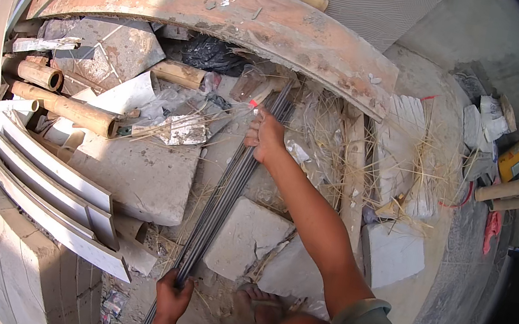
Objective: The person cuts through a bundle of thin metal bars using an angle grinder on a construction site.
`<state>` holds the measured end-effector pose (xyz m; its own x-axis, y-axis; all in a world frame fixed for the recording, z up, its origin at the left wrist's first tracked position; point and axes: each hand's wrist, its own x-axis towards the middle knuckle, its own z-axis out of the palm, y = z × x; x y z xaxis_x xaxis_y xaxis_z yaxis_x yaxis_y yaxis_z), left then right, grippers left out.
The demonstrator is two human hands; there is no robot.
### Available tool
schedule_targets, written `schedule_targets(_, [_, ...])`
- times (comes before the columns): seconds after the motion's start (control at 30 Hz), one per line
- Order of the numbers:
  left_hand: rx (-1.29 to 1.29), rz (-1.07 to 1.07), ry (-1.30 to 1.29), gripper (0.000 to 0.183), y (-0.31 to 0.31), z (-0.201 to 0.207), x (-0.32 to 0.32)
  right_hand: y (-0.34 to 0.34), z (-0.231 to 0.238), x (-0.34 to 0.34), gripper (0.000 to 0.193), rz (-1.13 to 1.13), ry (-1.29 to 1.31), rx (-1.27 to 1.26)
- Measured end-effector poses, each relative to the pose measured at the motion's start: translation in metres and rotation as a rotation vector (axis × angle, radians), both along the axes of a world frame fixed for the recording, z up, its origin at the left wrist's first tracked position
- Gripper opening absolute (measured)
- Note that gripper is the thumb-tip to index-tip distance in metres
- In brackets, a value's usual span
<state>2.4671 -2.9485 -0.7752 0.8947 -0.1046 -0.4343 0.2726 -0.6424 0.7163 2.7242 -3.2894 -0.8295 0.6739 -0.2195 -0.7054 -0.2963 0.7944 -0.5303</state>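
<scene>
A long bundle of thin dark metal rods (221, 202) slants from the lower left up to the middle of the head view. My left hand (173, 295) is closed round its near part. Farther along, close to the far end, my right hand (266, 138) wraps over the same bundle, with the arm reaching across from the lower right. A small red bit shows by the right fingertips; what it belongs to is unclear. Just right of the rods lies a broken pale concrete slab (249, 239), and one of my feet (260, 305) is planted below it.
A wide dusty board (229, 11) spans the far side. Bamboo pieces (64, 107), a black plastic bag (212, 55) and white tile strips (57, 198) lie leftward, beside a block wall (41, 277). Straw, a white block (392, 253) and a yellow container (514, 160) are at right.
</scene>
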Motion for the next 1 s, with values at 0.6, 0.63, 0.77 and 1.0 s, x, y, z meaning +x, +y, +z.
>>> schedule_targets(0.6, [0.139, -0.194, 0.015, 0.028, -0.008, -0.059, -0.008, -0.001, -0.071, 0.016, 0.043, -0.126, 0.205, -0.369])
schedule_targets(0.63, [0.128, -0.207, -0.008, 0.028, -0.01, -0.057, -0.008, -0.001, -0.072, 0.016, 0.046, -0.139, 0.219, -0.412])
schedule_targets(0.77, [0.144, -0.246, -0.065, 0.025, 0.0, -0.061, -0.011, 0.009, -0.062, 0.017, 0.046, -0.129, 0.226, -0.47])
schedule_targets(1.0, [0.138, -0.22, -0.064, 0.024, 0.003, -0.063, -0.019, 0.017, -0.067, 0.013, 0.045, -0.101, 0.24, -0.566])
